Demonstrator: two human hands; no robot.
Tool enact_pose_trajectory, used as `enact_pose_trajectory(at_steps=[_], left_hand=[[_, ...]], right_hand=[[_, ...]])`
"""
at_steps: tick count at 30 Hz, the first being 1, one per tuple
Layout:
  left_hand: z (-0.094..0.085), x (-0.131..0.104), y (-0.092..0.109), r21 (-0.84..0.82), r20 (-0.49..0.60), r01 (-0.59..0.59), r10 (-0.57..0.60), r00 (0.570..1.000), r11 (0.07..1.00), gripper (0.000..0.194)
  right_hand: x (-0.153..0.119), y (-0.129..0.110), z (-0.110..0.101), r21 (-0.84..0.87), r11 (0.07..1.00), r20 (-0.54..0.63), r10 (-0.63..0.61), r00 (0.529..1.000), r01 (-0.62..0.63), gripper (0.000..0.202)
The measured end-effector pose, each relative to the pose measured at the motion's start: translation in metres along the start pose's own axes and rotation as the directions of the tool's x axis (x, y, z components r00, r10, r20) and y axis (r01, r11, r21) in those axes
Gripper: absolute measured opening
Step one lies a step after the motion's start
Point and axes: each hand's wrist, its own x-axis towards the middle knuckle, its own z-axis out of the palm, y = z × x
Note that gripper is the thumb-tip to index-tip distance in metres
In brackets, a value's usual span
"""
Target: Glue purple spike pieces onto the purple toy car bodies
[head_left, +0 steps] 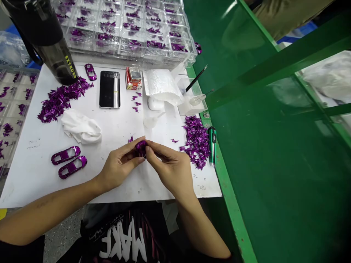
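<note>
Between my two hands is a shiny purple toy car body (140, 148), seen end-on and partly covered by my fingers. My left hand (116, 166) pinches it from the left. My right hand (171, 166) has thumb and forefinger closed on its right side; whether a small part is between those fingertips is hidden. Two more purple car bodies (65, 155) lie side by side at the left. A heap of small pointed purple pieces (196, 140) is just right of my right hand, and a larger heap (61, 98) lies at the back left.
A dark bottle (52, 47), phone (109, 89), red box (134, 78) and white pouch (161, 86) stand or lie toward the back. Clear compartment trays (123, 53) line the far side. A green cutter knife (212, 146) rests by the right edge; a white cloth (80, 126) lies left.
</note>
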Motion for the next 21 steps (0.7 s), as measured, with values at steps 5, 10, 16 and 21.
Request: enact_pose_trajectory(at_steps=[5,10,16,21], left_hand=[[0.000,0.001,0.002,-0.113,0.014,0.036,-0.035,0.999,0.993,0.051],[0.000,0.003,0.004,-0.279,0.058,0.137,-0.126,0.990,0.951,0.056],[-0.001,0.003,0.005,-0.363,0.043,0.173,-0.169,0.985,0.915,0.046],[-0.003,0.003,0.003,-0.398,0.033,0.183,-0.185,0.982,0.899,0.035]], right_hand=[[0.001,0.002,0.000,0.009,0.997,-0.037,0.071,0.997,-0.070,0.025],[0.002,0.010,-0.008,0.089,0.986,-0.084,0.151,0.985,-0.144,0.029],[0.010,0.034,-0.015,-0.558,0.790,-0.021,-0.318,0.948,0.253,0.022],[0.017,0.020,-0.023,-0.609,0.665,0.158,-0.432,0.888,0.432,0.022]])
